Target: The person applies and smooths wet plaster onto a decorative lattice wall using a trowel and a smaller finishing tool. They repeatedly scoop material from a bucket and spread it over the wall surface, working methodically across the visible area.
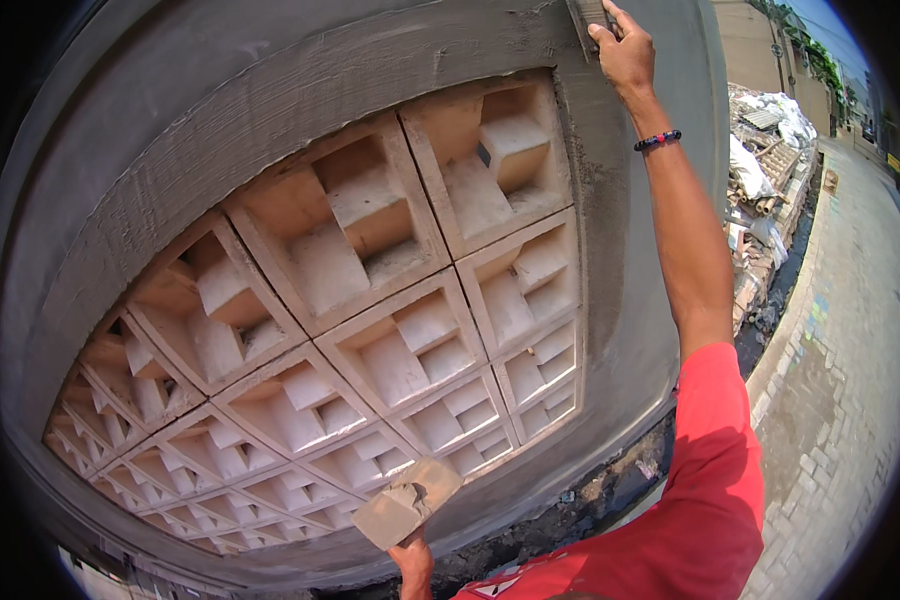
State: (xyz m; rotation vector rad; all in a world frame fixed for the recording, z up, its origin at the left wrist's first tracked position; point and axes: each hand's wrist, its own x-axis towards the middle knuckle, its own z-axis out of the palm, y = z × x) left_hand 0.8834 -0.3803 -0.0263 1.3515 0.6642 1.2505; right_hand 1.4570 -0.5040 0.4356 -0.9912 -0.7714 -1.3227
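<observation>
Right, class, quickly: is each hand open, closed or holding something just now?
Left hand: closed, holding a mortar board.
Right hand: closed, holding a flat plastering tool.

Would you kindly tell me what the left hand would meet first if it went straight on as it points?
The left hand, with its flat tan rectangular board leading, would probably first meet the cream, square-framed openwork masonry blocks; the depth between is hard to judge.

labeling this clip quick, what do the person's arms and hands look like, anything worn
Both the right hand and left hand look gloveless. A dark bracelet with a red accent circles the right wrist; a red sleeve ends near that elbow.
</observation>
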